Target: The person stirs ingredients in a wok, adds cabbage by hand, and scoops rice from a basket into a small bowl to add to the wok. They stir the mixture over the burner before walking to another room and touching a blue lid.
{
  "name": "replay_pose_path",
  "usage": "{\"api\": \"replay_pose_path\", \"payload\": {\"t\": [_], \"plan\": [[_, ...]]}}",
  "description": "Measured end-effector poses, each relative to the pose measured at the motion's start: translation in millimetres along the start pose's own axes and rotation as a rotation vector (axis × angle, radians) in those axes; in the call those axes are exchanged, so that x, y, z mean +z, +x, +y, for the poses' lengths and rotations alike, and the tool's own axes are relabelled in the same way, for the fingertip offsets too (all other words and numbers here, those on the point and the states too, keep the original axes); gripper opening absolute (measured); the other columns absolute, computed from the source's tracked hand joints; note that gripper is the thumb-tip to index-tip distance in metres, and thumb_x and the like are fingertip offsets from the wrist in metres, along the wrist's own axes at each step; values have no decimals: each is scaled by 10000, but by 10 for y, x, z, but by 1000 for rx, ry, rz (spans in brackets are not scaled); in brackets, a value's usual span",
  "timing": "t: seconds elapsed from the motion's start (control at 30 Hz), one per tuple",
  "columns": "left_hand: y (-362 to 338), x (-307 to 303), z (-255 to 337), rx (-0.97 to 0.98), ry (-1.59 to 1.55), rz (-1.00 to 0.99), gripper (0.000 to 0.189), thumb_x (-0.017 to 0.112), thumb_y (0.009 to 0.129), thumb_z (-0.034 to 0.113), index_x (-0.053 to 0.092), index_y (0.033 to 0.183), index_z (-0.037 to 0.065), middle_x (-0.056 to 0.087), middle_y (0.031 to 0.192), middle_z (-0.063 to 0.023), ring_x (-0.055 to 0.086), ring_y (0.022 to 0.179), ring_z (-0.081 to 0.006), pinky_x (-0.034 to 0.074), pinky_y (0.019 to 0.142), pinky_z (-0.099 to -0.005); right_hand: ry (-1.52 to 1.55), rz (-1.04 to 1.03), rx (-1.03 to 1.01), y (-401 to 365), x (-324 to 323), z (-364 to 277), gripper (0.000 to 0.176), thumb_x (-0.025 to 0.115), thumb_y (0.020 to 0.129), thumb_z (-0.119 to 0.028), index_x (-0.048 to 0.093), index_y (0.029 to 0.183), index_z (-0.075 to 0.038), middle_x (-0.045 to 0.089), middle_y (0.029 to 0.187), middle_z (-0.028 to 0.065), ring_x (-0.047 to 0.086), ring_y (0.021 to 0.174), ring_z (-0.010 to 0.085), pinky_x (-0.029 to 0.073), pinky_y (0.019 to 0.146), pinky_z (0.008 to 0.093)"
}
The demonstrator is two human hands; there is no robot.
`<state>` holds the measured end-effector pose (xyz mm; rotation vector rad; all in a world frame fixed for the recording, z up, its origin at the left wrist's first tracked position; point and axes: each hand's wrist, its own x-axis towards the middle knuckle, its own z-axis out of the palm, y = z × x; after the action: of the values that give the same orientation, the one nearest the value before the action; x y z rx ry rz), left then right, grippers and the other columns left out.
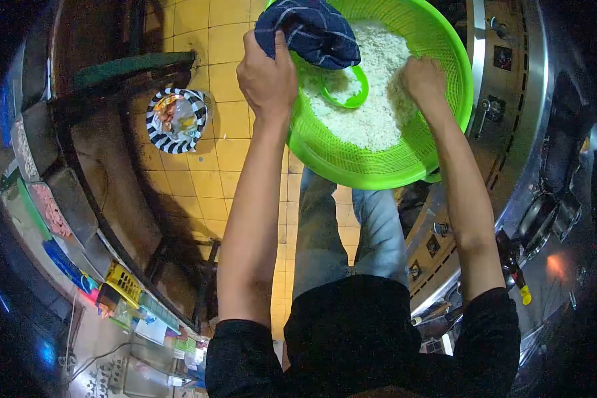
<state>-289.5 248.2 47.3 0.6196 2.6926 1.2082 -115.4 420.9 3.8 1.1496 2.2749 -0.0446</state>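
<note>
A big bright green plastic colander (371,174) holds a heap of white cooked rice (371,129). My left hand (266,76) grips a dark blue checked cloth (305,33) at the colander's left rim; whether it also holds the rim is hidden by the cloth. Over the rice's right side, my right hand (424,81) is closed, its knuckles up. Its fingertips are out of sight, so what they hold, if anything, cannot be made out. Between the hands, a small green ring-shaped thing (357,99) lies in the rice, partly under the cloth.
A steel stove (487,146) with knobs runs along the right, with a yellow-capped bottle (525,295) on it. On the yellow tiled floor (222,40) stands a bin lined with a striped bag (179,140). To the left is a counter with food trays (52,209) and a yellow basket (121,284).
</note>
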Motion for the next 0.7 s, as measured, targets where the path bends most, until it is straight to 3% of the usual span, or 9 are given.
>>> {"api": "replay_pose_path", "payload": {"t": [0.07,0.1,0.23,0.53,0.63,0.7], "plan": [[19,22,-27,18,9,2,250,539,857,257,527,950,25,627,773,-205,605,715,-392,460,629,-437,-34,39,-104,-99,36,41,264,450,812,-190,633,933,-43,559,1085,174,566,956,345,465,802,452],[20,32,-43,25,-7,7,251,538,857,255,526,952,23,627,778,-207,605,718,-395,461,631,-438,4,38,-179,-92,229,94,241,456,819,-177,609,955,-49,551,1031,181,583,888,340,492,724,470],[19,6,10,13,4,0,252,538,858,256,527,950,22,626,780,-209,607,723,-394,464,634,-438,9,60,-98,-403,167,-102,174,452,834,-118,533,965,-37,547,946,192,602,844,328,523,630,424],[18,10,-7,28,2,6,248,537,860,255,529,943,22,629,793,-204,610,743,-387,465,638,-431,204,112,-302,-512,359,76,210,420,841,-147,593,847,-29,611,793,210,617,713,370,505,622,457],[9,10,-9,2,-47,9,295,546,853,282,554,919,-6,626,778,-211,612,740,-384,459,641,-425,299,49,-273,-602,249,123,267,421,833,-113,586,1031,-43,601,836,221,600,738,395,490,634,472],[17,11,-23,25,6,-15,252,550,848,256,529,945,24,630,804,-198,607,754,-383,465,652,-424,346,148,-296,-594,292,168,239,443,821,-96,591,998,-32,595,855,224,595,748,399,487,631,471]]}}
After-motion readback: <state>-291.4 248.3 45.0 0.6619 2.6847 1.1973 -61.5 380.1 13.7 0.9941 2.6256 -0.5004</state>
